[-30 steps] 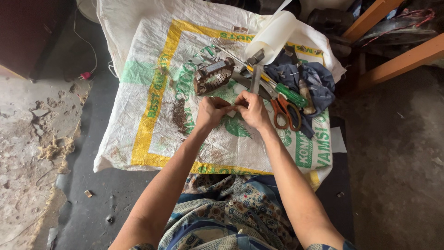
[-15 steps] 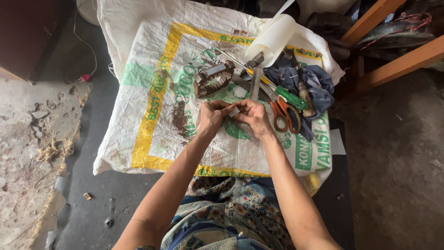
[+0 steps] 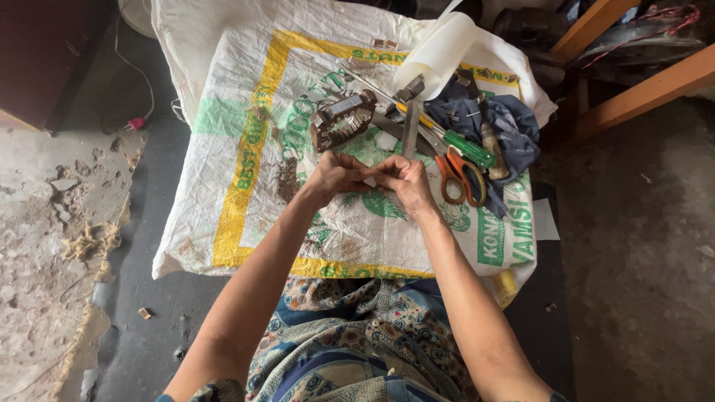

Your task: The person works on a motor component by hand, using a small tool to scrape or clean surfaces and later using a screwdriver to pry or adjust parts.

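Observation:
My left hand (image 3: pixel 334 177) and my right hand (image 3: pixel 406 181) meet fingertip to fingertip above a white woven sack (image 3: pixel 298 97) spread on the floor. Between them they pinch a small whitish piece (image 3: pixel 369 181); what it is stays too small to tell. Just beyond the hands lies a round metal motor core (image 3: pixel 342 119) with slots. A flat metal strip (image 3: pixel 410 130) lies upright in the picture to the right of that core.
Orange-handled scissors (image 3: pixel 462 175), a green-handled screwdriver (image 3: pixel 465 149), a wooden-handled tool (image 3: pixel 493 152) and a blue cloth (image 3: pixel 499 119) lie right of my hands. A white paper roll (image 3: pixel 443 52) sits behind. Wooden beams (image 3: pixel 640 82) stand far right; broken concrete (image 3: pixel 52 223) lies left.
Both hands have stayed together over the sack, working the small piece. The view has drifted slightly; nothing else moved.

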